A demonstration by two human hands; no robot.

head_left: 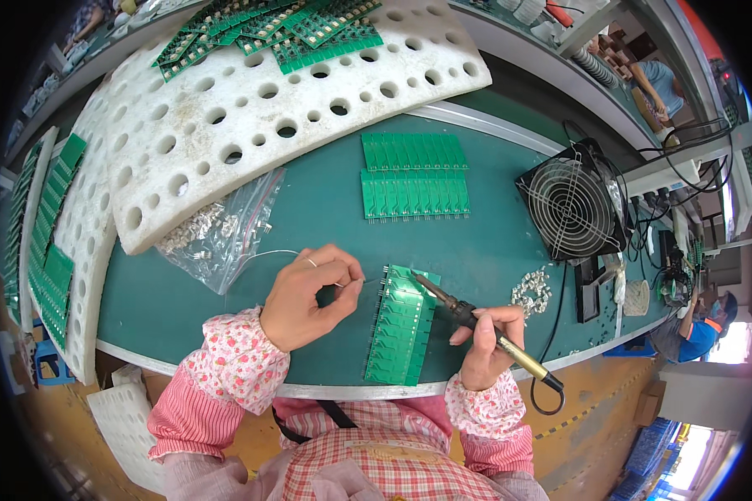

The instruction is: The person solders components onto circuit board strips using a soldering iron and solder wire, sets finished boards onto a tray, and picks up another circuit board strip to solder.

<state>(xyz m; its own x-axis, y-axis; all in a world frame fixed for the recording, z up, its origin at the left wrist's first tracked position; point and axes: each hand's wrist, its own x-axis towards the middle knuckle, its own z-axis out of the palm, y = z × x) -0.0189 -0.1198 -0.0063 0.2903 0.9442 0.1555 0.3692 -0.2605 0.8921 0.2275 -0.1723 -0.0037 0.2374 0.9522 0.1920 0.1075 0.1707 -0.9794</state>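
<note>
My left hand (309, 301) pinches a thin solder wire (263, 254) between thumb and fingertips, its tail curving back over a plastic bag. In my right hand (486, 344), gripped like a pen, is a soldering iron (518, 356) with a gold-coloured handle. Its tip reaches the upper part of a green circuit board panel (397, 334) lying near the table's front edge. Whether the tip touches the board I cannot tell. The wire's free end points toward the board's upper left edge, where a row of small pins sticks out.
Two more green board panels (415, 179) lie farther back. A black fan (570, 204) and a pile of small white connectors (531, 292) are on the right. Behind the left hand sits a bag of connectors (217, 238). A white perforated foam slab (309, 96) carries stacked boards (330, 50).
</note>
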